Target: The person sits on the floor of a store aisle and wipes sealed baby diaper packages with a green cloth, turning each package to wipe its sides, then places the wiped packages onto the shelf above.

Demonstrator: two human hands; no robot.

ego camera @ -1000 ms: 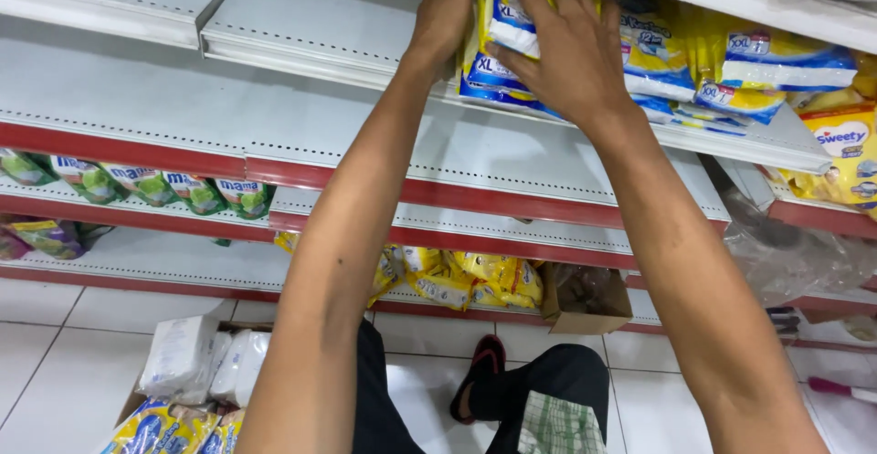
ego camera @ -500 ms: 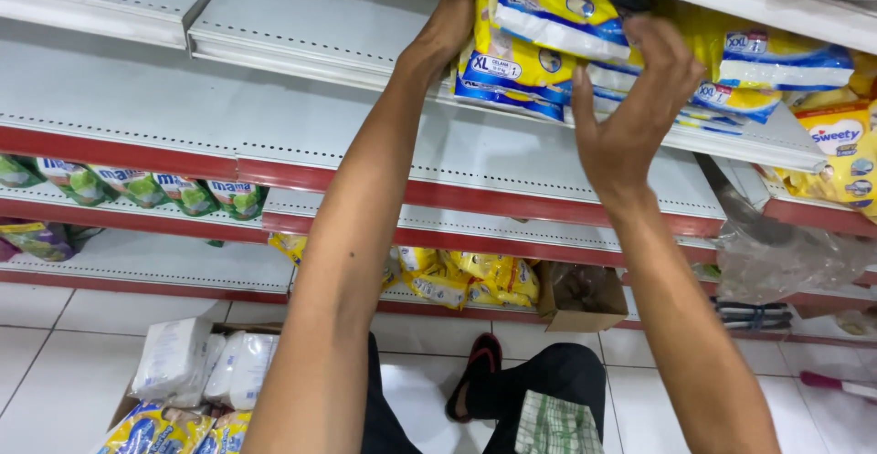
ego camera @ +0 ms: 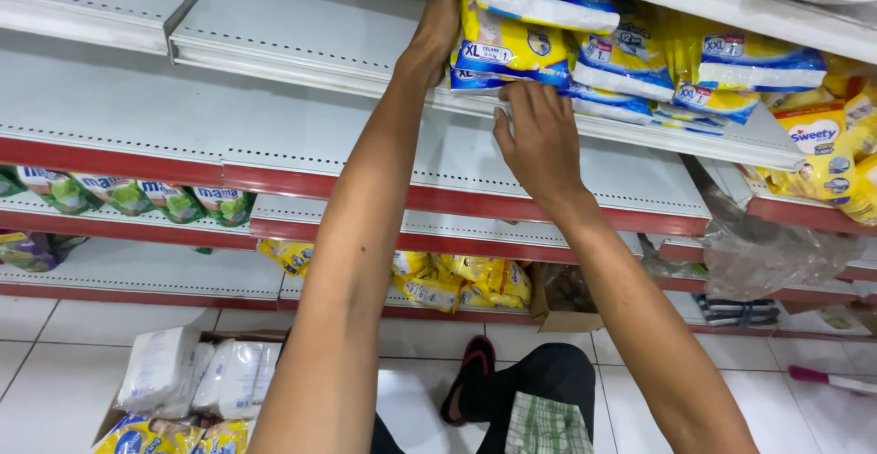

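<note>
1. Head view, upper centre: stack of yellow-and-blue diaper packs (ego camera: 516, 47) on white shelf (ego camera: 301, 29).
2. Left hand (ego camera: 437, 26) flat against stack's left side; fingers hidden, grip impossible to tell.
3. Right hand (ego camera: 541, 136) spread loose, fingertips touching lowest pack's front edge; clasping nothing.
4. Lower left: cardboard box (ego camera: 114, 417) with white packs on tiled floor (ego camera: 36, 344).

Left hand (ego camera: 437, 29): fingertips run past the top edge, so the grip can't be read. Right hand (ego camera: 541, 139): fingertips tucked under the yellow pack (ego camera: 513, 47), contact hidden. Stacked packs (ego camera: 722, 61) overlap, lower ones mostly covered. Top shelf (ego camera: 731, 2) cut by the frame. Cardboard box (ego camera: 559, 300) half behind the right forearm. Floor box (ego camera: 174, 399) clipped at the bottom edge. Green packs (ego camera: 119, 194) partly under the shelf lip.
</note>
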